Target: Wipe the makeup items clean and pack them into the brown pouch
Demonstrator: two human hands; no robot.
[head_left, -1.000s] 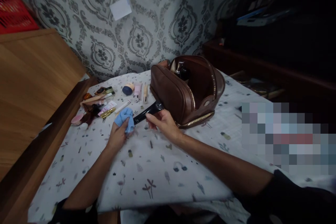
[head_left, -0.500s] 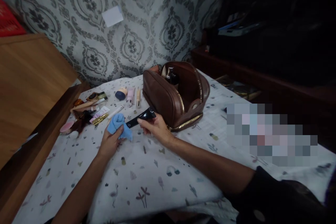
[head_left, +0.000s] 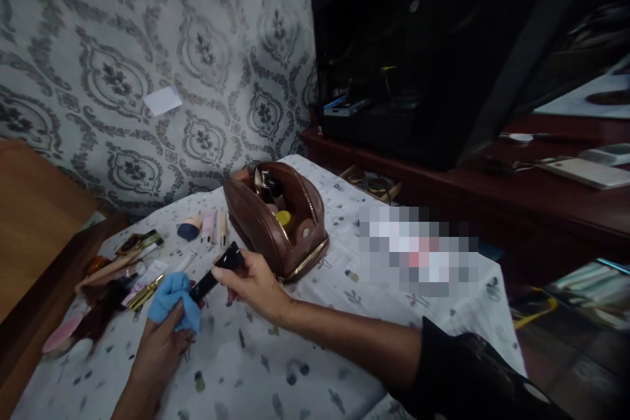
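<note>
My left hand (head_left: pixel 167 335) is closed on a crumpled blue cloth (head_left: pixel 170 298), which touches the capped end of a black tube (head_left: pixel 207 283). Fingers and thumb of my right hand (head_left: pixel 258 285) pinch that tube near its wide, flat end, tilted up to the right above the table. Just beyond my right hand stands a brown cosmetic bag (head_left: pixel 256 226), unzipped, with dark bottles and a yellow round item (head_left: pixel 283 218) inside. Beyond the cloth lie a pink tube (head_left: pixel 208 226), a slim beige tube (head_left: pixel 223 228) and a round jar with a dark blue part (head_left: pixel 189 228).
Left of the cloth is a cluster of makeup items, including gold tubes (head_left: pixel 144 293), a brush (head_left: pixel 101 269) and a pink round piece (head_left: pixel 63 333). A blurred-out patch (head_left: pixel 413 249) covers something on the right of the patterned tablecloth (head_left: pixel 275 367). A large black screen (head_left: pixel 408 59) stands behind.
My view has swung right, so the bag and items sit further left. The yellow item inside the bag now shows. Both hands keep hold of the cloth and the tube.
</note>
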